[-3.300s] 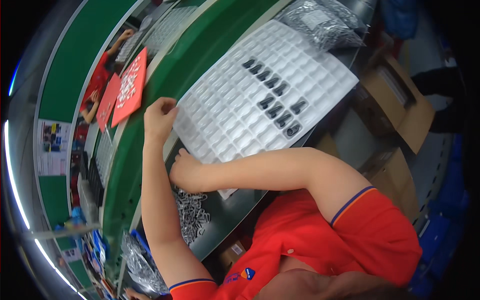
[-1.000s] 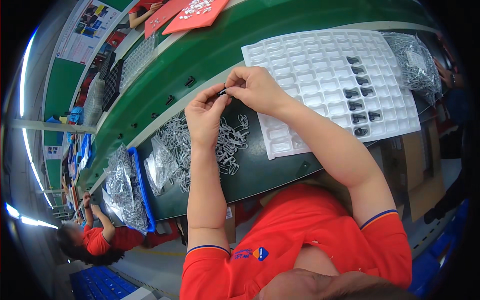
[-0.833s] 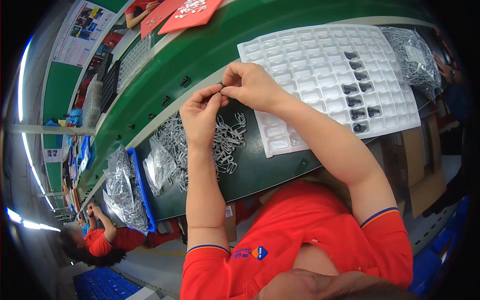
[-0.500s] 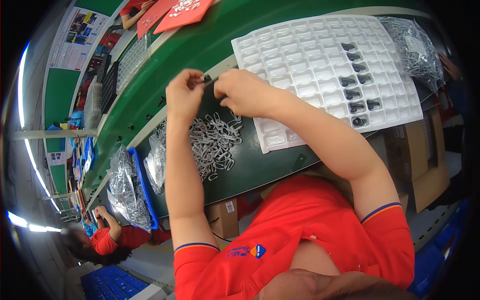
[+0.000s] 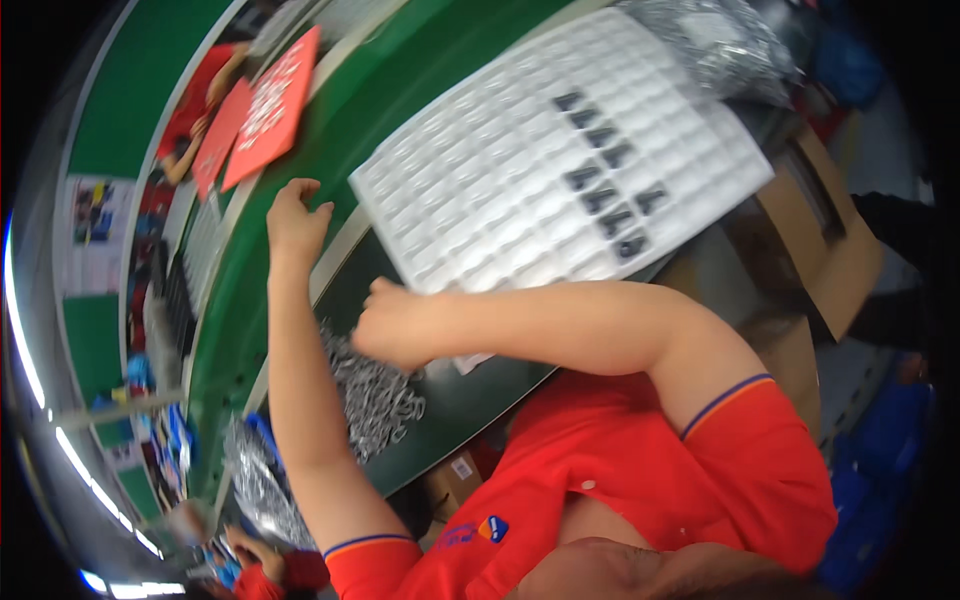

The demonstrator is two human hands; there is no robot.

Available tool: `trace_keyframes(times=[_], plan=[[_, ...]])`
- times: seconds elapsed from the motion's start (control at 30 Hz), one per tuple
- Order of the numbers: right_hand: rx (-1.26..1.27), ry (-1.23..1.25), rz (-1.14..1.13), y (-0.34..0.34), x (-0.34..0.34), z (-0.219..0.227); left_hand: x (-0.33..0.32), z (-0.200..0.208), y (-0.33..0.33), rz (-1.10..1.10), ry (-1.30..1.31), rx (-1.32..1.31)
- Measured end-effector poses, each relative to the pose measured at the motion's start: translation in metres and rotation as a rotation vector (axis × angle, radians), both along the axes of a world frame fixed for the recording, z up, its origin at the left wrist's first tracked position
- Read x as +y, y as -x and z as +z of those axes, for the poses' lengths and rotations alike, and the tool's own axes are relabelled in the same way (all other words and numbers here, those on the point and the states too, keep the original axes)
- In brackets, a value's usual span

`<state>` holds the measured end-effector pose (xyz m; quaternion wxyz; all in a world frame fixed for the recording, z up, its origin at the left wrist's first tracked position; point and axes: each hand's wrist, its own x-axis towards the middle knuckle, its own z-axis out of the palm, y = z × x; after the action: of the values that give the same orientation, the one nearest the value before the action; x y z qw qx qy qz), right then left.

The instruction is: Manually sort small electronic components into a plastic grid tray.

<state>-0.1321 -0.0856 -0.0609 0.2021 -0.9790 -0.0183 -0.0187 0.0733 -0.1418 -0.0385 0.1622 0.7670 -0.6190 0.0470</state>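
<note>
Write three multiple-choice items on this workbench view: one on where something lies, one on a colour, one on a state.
1. Where is the pile of metal parts?
A. under the right hand
B. on the white tray
C. on the cardboard box

2. What colour are the flat cards at upper left?
A. blue
B. red
C. white

3. How full is the white tray?
A. full
B. empty
C. few pockets filled

Answers: 1 A, the pile lies on the dark mat just below that hand. 2 B, they show red. 3 C, only a small cluster of dark parts sits in it.
</note>
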Motion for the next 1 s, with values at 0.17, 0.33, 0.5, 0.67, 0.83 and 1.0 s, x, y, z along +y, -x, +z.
trace_keyframes(times=[0.17,0.33,0.5,0.67,0.83,1.0], plan=[[-0.144,-0.037,-0.057,-0.001,-0.003,-0.006,-0.066,0.038,0.146,-0.464,-0.168,0.43],[-0.757,-1.041,-0.208,-0.051,0.011,-0.063,-0.126,0.019,0.252,-0.75,-0.178,0.284],[-1.034,-0.886,-0.177,-0.052,-0.004,-0.077,-0.143,-0.002,0.288,-0.579,-0.295,-0.004],[-0.854,-0.723,-0.345,-0.027,-0.018,-0.065,-0.131,0.005,0.267,-0.572,-0.245,0.031],[-0.702,-0.611,-0.379,-0.011,-0.047,-0.044,-0.061,0.064,0.187,-0.397,-0.067,0.483],[-0.764,-0.662,-0.456,0.0,-0.042,-0.008,0.043,0.059,0.093,0.018,0.36,0.668]])
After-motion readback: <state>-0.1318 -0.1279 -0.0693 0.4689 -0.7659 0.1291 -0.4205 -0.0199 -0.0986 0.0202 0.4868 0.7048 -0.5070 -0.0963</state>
